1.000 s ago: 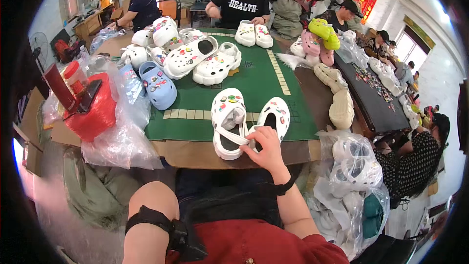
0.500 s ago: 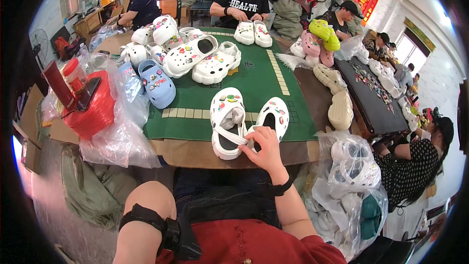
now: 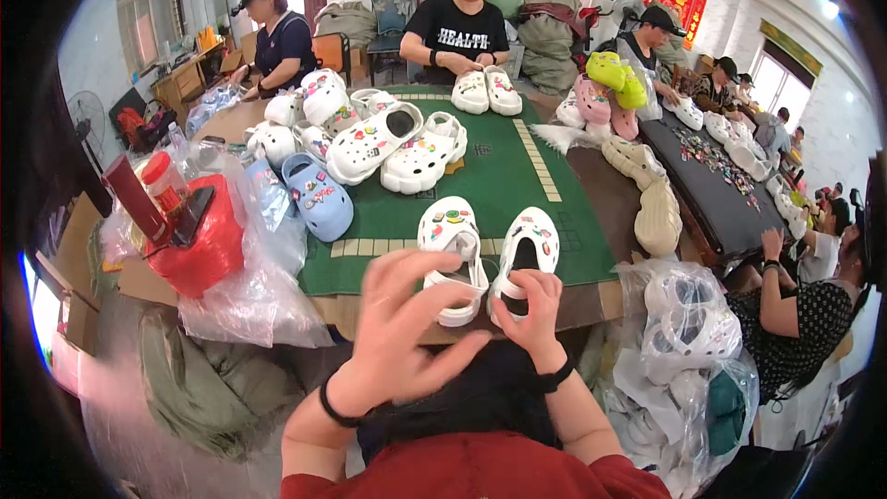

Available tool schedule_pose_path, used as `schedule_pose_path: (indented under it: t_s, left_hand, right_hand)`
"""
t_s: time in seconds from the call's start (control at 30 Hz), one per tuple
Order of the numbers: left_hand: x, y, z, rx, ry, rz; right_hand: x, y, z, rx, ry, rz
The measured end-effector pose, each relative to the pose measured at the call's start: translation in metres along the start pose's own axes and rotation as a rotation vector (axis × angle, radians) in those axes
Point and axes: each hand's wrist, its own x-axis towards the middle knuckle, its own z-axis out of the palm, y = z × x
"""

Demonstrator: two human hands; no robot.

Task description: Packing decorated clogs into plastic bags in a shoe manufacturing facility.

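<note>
right hand (image 3: 536, 310) clamped on heel strap of white clog (image 3: 525, 259), fingers curled round strap at near edge of bench (image 3: 591, 300). second white clog (image 3: 451, 254) just left of it, on green mat (image 3: 504, 176). left hand (image 3: 407, 333) raised, fingers spread apart, holding nothing, hovering in front of second clog. clear plastic bag (image 3: 254, 286) well left of left hand.

A green mat (image 3: 504, 180) topped with white clogs (image 3: 450, 254) covers the table (image 3: 610, 300).

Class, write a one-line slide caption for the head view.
Right hand on a white clog beside its pair; left hand spread open above the green mat.
</note>
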Motion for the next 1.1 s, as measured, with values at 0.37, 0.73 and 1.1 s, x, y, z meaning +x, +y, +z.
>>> schedule_pose_path:
  t_s: [0.37,0.73,1.1]
  left_hand:
    - [-0.089,-0.106,0.105,-0.083,-0.359,-0.392]
    - [-0.095,-0.095,0.072,-0.084,-0.350,-0.484]
    - [-0.091,-0.086,0.075,-0.089,-0.374,-0.554]
  right_hand:
    - [-0.013,0.005,-0.018,0.270,-0.280,0.603]
    - [0.024,-0.003,-0.022,0.335,-0.370,0.336]
    - [0.081,-0.031,0.062,-0.118,-0.321,0.083]
